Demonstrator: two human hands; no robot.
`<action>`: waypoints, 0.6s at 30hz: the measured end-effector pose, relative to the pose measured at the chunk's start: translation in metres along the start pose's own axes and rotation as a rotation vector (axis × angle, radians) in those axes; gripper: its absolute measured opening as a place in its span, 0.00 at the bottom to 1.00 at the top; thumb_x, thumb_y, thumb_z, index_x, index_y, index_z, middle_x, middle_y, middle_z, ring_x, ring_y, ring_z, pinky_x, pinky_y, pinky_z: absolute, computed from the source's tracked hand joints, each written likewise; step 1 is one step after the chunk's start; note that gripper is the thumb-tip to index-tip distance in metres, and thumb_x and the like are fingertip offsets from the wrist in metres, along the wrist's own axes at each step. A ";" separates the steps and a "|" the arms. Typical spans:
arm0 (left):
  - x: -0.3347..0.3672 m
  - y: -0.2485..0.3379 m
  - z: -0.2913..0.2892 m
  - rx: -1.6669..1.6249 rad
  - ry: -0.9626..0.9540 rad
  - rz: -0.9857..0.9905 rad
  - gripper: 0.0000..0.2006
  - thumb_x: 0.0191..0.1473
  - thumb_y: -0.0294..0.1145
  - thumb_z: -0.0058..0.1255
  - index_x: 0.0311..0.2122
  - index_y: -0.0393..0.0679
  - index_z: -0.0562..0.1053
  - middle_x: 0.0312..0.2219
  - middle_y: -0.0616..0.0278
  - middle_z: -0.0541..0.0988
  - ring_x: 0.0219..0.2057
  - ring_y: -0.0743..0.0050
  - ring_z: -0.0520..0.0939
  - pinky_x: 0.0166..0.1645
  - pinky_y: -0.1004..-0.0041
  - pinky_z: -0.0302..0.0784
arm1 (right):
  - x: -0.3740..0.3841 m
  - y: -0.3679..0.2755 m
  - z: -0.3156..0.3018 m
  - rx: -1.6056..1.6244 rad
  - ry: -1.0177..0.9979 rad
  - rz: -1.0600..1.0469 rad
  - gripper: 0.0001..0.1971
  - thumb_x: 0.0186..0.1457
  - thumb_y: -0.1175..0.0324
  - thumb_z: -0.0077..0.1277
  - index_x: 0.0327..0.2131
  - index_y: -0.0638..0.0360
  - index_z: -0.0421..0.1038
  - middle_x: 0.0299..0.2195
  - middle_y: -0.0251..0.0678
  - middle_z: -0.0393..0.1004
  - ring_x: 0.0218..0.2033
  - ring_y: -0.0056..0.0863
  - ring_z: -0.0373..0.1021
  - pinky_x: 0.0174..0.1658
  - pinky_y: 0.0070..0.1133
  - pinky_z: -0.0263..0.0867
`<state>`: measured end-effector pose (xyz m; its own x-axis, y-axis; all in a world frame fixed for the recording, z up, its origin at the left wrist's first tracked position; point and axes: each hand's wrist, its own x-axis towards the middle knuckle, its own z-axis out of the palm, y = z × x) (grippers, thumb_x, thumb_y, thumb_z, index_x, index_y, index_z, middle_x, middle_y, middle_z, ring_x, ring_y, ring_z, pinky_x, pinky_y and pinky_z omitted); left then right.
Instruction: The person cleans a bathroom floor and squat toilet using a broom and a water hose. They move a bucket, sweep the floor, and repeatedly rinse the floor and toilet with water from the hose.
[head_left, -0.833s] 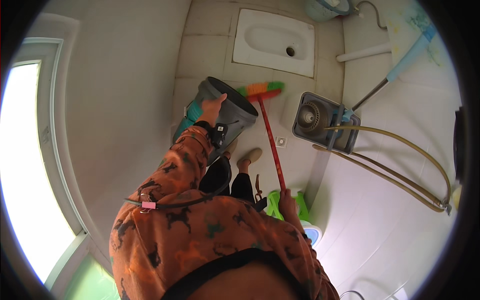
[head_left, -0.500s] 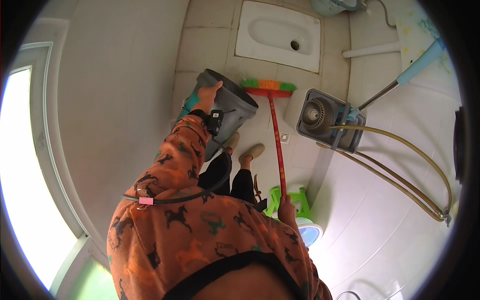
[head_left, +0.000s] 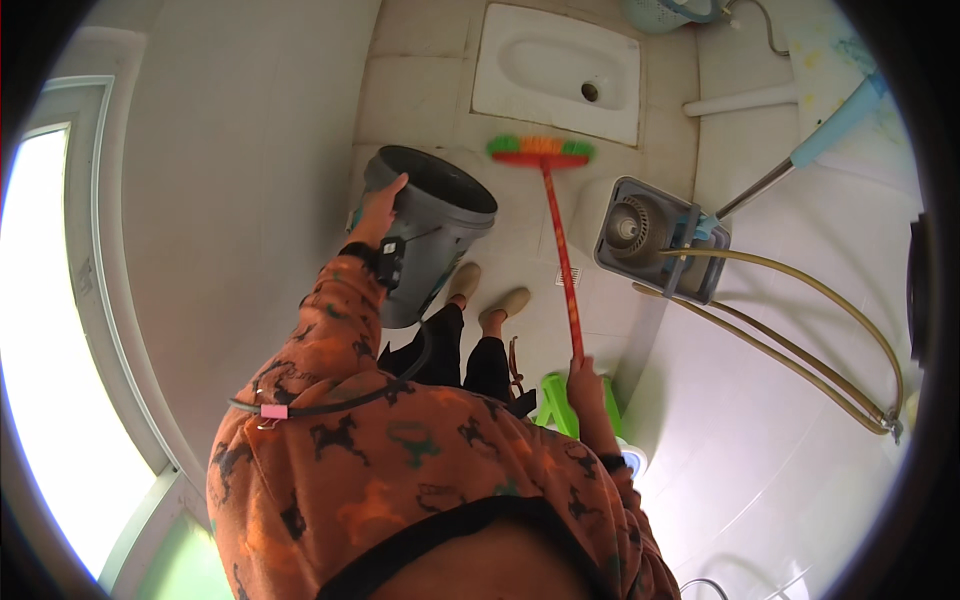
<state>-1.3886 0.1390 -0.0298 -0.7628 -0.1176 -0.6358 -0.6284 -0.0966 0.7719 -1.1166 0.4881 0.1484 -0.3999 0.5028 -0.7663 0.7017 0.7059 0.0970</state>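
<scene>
A large grey bucket (head_left: pixel 430 255) leans at the left, its dark mouth turned up and to the right. My left hand (head_left: pixel 378 212) grips its rim on the wall side, with the thumb over the edge; the other fingers are mostly hidden. In my right hand (head_left: pixel 585 385) is the upper end of a red broom handle, the fingers wrapped round it. The broom (head_left: pixel 562 240) reaches away from me over the tiles. Its red head, with green and orange bristles, lies just short of the squat toilet (head_left: pixel 560 65).
Right of the broom stands a grey mop bucket (head_left: pixel 620 265) holding a mop with a blue handle (head_left: pixel 840 125). Tan hoses (head_left: pixel 830 275) run from it to a wall tap. A green stool (head_left: pixel 556 405) is by my right arm. A floor drain (head_left: pixel 569 277) lies beside the broom handle.
The broom has moved away from me, its head nearer the toilet, with my right hand following. The bucket has shifted left and tipped more upright in my left hand.
</scene>
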 end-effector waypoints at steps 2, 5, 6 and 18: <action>-0.019 -0.012 -0.018 -0.021 -0.033 0.094 0.26 0.26 0.50 0.62 0.24 0.39 0.66 0.19 0.65 0.63 0.16 0.76 0.60 0.20 0.74 0.56 | -0.025 0.021 0.020 -0.052 -0.068 0.028 0.19 0.52 0.51 0.29 0.39 0.55 0.55 0.31 0.58 0.67 0.35 0.54 0.64 0.39 0.40 0.58; -0.040 -0.019 -0.031 -0.077 0.040 -0.052 0.25 0.26 0.49 0.63 0.24 0.40 0.66 0.18 0.66 0.62 0.16 0.78 0.59 0.19 0.76 0.54 | -0.017 0.008 0.025 -0.042 -0.025 -0.053 0.20 0.52 0.52 0.29 0.39 0.58 0.55 0.32 0.57 0.67 0.35 0.52 0.64 0.39 0.39 0.58; -0.046 -0.018 -0.033 -0.109 0.108 -0.192 0.24 0.26 0.47 0.63 0.24 0.41 0.66 0.18 0.67 0.62 0.15 0.78 0.59 0.19 0.77 0.54 | 0.000 -0.008 0.016 -0.056 0.021 -0.135 0.21 0.52 0.52 0.29 0.39 0.59 0.55 0.31 0.57 0.67 0.34 0.52 0.65 0.39 0.39 0.59; -0.125 -0.035 -0.071 -0.332 0.053 -0.296 0.17 0.34 0.40 0.60 0.22 0.46 0.64 0.15 0.71 0.61 0.12 0.85 0.59 0.15 0.83 0.53 | 0.017 -0.004 0.010 0.050 -0.012 -0.046 0.25 0.52 0.51 0.26 0.38 0.67 0.57 0.33 0.62 0.64 0.38 0.55 0.62 0.44 0.37 0.56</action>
<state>-1.2605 0.0867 0.0223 -0.5432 -0.0869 -0.8351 -0.7291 -0.4444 0.5205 -1.1203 0.4886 0.1285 -0.4252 0.4642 -0.7770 0.7113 0.7023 0.0304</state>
